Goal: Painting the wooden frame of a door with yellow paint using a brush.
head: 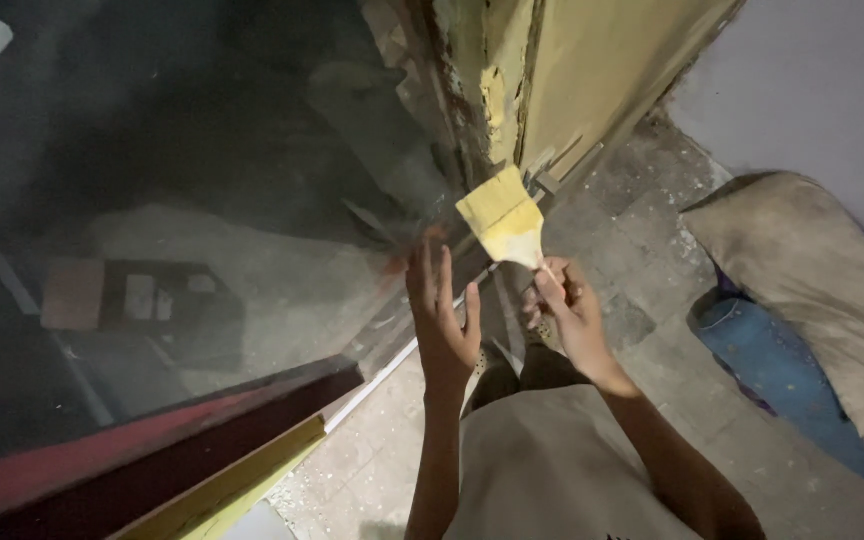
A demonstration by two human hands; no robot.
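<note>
A wide paintbrush (505,220) with yellow-stained bristles points up at the foot of a yellow door frame (552,90). The right hand (567,310) has its grip closed around the handle. The left hand (442,310) is spread open, fingers flat against the dusty glass pane (202,200). A filled sack (802,270) lies on the tiled floor (652,260).

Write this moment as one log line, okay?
right hand: holds paintbrush | left hand: open, flat on glass pane | brush near yellow door frame

Single head-worn view, steeply downward, close above the hands (507,315).
</note>
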